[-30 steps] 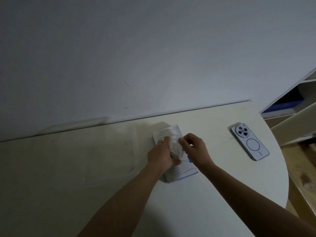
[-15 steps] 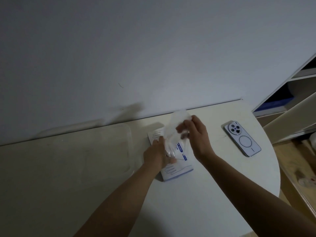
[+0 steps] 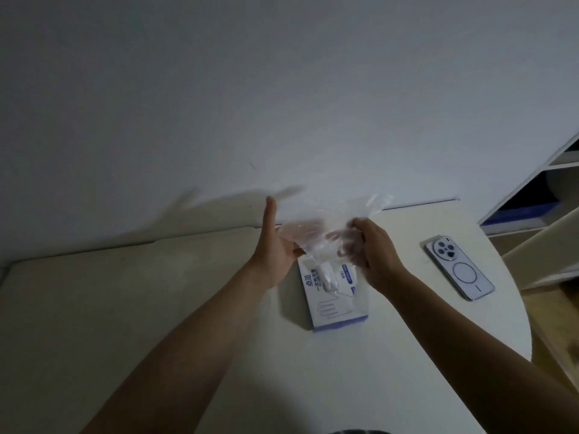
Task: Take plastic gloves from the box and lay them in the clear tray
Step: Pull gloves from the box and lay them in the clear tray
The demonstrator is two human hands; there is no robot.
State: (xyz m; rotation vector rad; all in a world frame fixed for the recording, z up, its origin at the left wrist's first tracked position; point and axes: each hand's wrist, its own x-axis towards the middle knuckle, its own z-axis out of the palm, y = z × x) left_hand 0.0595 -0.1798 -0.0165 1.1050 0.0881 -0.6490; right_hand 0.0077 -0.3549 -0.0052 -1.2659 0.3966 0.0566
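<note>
A clear plastic glove [image 3: 329,220] is stretched in the air between my two hands, above the far end of the glove box. My left hand [image 3: 274,249] holds its left edge with the thumb pointing up; its fingers show dimly through the film. My right hand [image 3: 374,245] pinches the right side with curled fingers. The white and blue glove box [image 3: 336,303] lies flat on the white table below, and a white wad of gloves [image 3: 327,277] sticks out of its slot. The clear tray [image 3: 200,239] is only faintly visible on the table to the left of the box.
A phone [image 3: 459,270] lies face down on the table right of the box. The table's rounded edge [image 3: 529,327] curves along the right, with a shelf unit [image 3: 532,211] and wooden floor beyond. A plain wall stands behind the table.
Both hands rose off the box, pulling a glove out of it. They moved apart and the glove now spreads between them; before, the left hand pressed on the box.
</note>
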